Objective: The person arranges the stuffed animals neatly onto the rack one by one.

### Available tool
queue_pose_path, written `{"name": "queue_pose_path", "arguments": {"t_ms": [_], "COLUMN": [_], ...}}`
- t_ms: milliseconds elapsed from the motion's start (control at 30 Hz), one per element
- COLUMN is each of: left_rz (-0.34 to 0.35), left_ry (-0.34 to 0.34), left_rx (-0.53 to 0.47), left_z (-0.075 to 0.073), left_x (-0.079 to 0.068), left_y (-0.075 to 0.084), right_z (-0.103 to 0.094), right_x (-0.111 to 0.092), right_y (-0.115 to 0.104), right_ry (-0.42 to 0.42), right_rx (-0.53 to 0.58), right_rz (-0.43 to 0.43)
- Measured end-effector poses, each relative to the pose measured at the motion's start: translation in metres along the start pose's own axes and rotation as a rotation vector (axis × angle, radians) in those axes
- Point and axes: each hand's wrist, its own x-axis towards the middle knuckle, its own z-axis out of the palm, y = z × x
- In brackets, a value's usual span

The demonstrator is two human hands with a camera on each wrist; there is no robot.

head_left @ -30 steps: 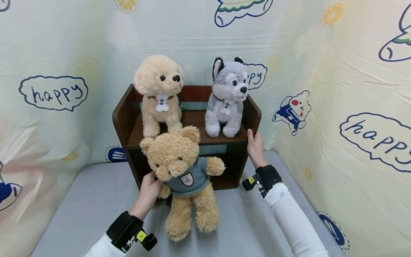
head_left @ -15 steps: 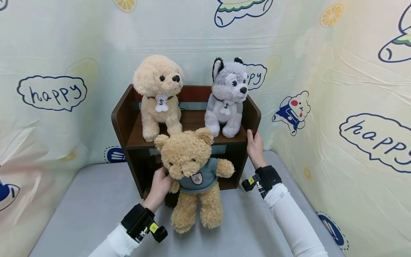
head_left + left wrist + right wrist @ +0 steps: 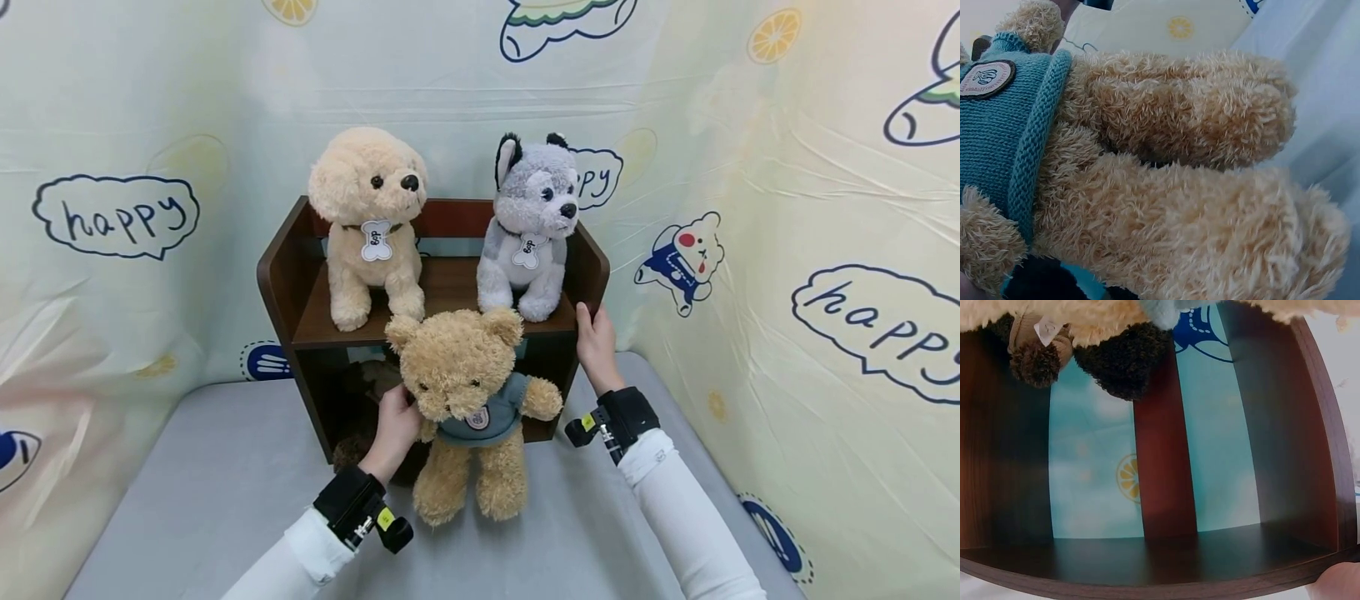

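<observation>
A tan teddy bear (image 3: 457, 358) in a blue-green knit sweater (image 3: 997, 131) hangs upright in front of the wooden shelf (image 3: 453, 287). My left hand (image 3: 396, 429) grips it at its side, just below the head; most of the fingers are hidden behind the bear. With thumb and fingers, my right hand (image 3: 597, 346) holds the shelf's right side panel at about the middle board's height. Behind the bear, a dark brown plush toy (image 3: 1125, 359) with a beige knit part and a pompom occupies the lower left compartment, partly hidden.
On the upper board sit a cream plush dog (image 3: 375, 275) at left and a grey husky plush (image 3: 534, 196) at right, both wearing bone-shaped tags. The shelf stands on a grey-covered surface (image 3: 217, 467). A printed curtain (image 3: 750, 150) encloses the back and sides.
My left hand has carried the teddy bear rightward, and the bear has turned more upright. More of the dark plush in the lower left compartment shows. My right hand stays on the side panel.
</observation>
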Motion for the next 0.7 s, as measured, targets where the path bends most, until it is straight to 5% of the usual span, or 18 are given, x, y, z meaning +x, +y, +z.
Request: {"name": "queue_pose_path", "arguments": {"t_ms": [700], "left_rz": [0.173], "left_ry": [0.046], "left_rx": [0.096], "left_z": [0.039], "left_x": [0.011], "left_y": [-0.025], "right_z": [-0.002], "right_x": [-0.001], "right_y": [0.001], "right_ry": [-0.020], "right_rx": [0.007], "right_rz": [-0.026]}}
